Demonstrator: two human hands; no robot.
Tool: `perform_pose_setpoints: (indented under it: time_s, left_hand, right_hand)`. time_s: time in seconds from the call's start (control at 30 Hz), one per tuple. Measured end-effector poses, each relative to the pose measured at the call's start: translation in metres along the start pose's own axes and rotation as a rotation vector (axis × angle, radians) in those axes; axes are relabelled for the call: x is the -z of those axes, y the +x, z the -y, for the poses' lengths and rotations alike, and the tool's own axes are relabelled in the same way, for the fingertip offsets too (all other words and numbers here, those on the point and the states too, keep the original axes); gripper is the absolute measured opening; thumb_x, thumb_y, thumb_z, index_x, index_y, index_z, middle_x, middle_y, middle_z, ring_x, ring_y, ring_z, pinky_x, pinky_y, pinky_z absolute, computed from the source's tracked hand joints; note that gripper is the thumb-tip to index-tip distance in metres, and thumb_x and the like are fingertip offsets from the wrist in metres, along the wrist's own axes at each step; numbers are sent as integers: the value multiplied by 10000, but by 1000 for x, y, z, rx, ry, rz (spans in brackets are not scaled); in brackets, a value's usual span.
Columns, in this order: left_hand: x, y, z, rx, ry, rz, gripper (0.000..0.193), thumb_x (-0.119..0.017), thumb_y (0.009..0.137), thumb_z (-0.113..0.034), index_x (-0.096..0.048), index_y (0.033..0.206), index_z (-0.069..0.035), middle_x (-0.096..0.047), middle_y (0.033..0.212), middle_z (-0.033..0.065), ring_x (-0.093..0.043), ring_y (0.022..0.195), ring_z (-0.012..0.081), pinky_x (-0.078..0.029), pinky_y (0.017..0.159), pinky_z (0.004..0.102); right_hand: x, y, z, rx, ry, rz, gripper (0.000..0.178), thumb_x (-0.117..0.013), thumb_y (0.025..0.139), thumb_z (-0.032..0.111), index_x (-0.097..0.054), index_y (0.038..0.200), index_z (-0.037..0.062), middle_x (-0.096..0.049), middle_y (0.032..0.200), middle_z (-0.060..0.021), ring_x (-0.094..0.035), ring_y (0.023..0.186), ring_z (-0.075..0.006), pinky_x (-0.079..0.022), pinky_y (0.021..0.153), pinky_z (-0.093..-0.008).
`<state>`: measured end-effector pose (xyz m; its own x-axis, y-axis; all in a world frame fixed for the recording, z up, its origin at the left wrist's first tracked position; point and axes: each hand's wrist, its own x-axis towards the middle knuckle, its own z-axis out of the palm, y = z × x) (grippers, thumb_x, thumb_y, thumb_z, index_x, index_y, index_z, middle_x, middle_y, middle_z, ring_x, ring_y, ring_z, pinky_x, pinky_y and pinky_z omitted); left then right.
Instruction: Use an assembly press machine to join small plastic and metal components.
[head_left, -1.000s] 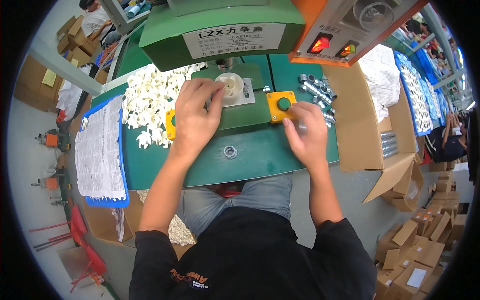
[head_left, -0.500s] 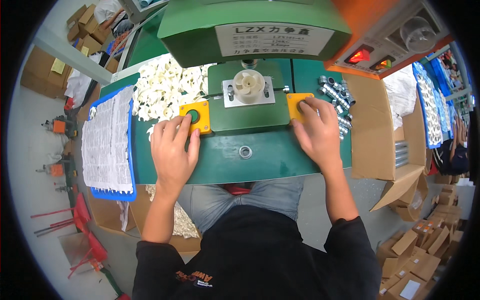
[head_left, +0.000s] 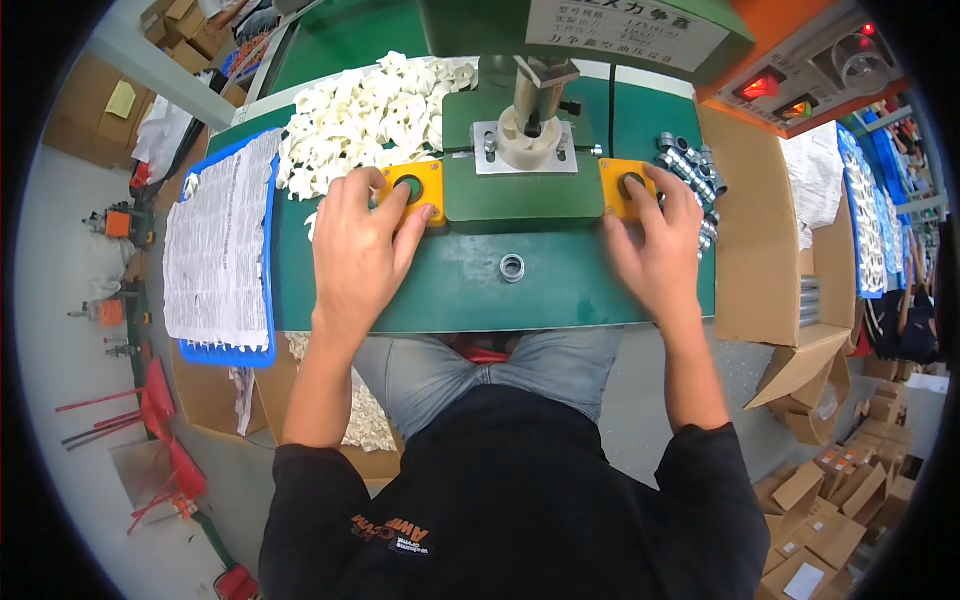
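Observation:
My left hand (head_left: 360, 245) has its fingers spread, fingertips at the green button on the left yellow button box (head_left: 432, 208). On the other side my right hand (head_left: 658, 245) rests its fingers, also apart, by the dark button of the right yellow button box (head_left: 612, 176). Between them stands a green press (head_left: 525, 206). A white bladed impeller (head_left: 527, 148) sits in its metal fixture plate (head_left: 487, 160), with the steel ram (head_left: 540, 92) lowered onto it. A single metal ring (head_left: 512, 267) lies on the green table in front of the press.
White plastic pieces (head_left: 350, 120) are heaped left of the press, metal rings (head_left: 690, 165) to the right. A blue tray (head_left: 270, 300) covered with printed paper stands at the left edge. Cardboard boxes (head_left: 752, 230) stand right. An orange control box (head_left: 800, 90) shows lit red switches.
The ram has come down onto the impeller. An extra red light now shows on the control box. My view has shifted slightly; both hands stay at the button boxes.

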<state>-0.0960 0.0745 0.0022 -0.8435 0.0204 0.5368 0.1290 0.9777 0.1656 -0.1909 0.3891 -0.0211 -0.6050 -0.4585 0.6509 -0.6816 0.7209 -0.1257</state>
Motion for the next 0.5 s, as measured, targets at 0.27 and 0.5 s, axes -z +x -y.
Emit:
perform_pose_setpoints:
  time_s: [0.27,0.5]
  left_hand:
    - [1,16,17,249,-387,-1,252,-779,906,-183,-785,1074,5,-649,1068,144,-634,953,290,-516,862,386]
    - [3,31,-2,232,-548,76,270,-783,900,-172,-769,1115,-10,-645,1085,112,-667,940,236,-536,779,329]
  right_hand:
    - [-24,-26,89,-54,373,154,673,-874,750,210,-609,1331,-5,-642,1133,-156,-617,999,-336,-482,837,-441]
    - [-35,-35,86,-110,486,219,381,-848,763,109,-664,1087,28,-656,983,-121,-626,924,-343,-508,807,-446]
